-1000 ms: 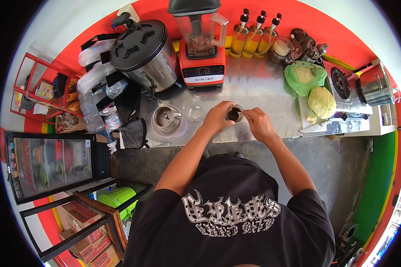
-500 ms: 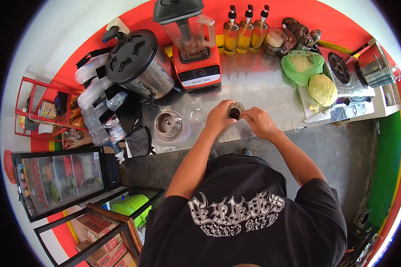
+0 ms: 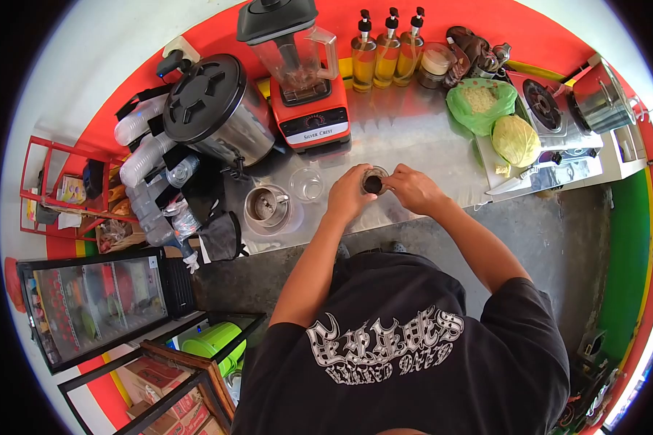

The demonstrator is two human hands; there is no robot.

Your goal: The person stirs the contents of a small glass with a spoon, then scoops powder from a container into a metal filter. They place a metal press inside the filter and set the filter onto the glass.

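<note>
My left hand (image 3: pixel 349 193) is wrapped around a small clear glass (image 3: pixel 373 182) with dark liquid in it, over the steel counter. At the right side of the glass, my right hand (image 3: pixel 416 190) has its fingers pinched together by the rim. What they pinch, if anything, is too small to make out. Left of my left hand stands an empty-looking clear cup (image 3: pixel 307 185). Beyond it, a metal cup with a handle (image 3: pixel 267 205) rests in a clear plastic container (image 3: pixel 286 228).
A red blender (image 3: pixel 310 116) and a large steel drum with a black lid (image 3: pixel 218 109) stand at the back left. Pump bottles (image 3: pixel 387 61) line the wall. On the right are a green bag (image 3: pixel 482 101), a cabbage (image 3: pixel 516 141), a knife (image 3: pixel 509 184) and a stove (image 3: pixel 548 101).
The whole view has shifted slightly, so the counter items appear further left. My right hand has risen a little beside the glass; my left hand keeps its hold.
</note>
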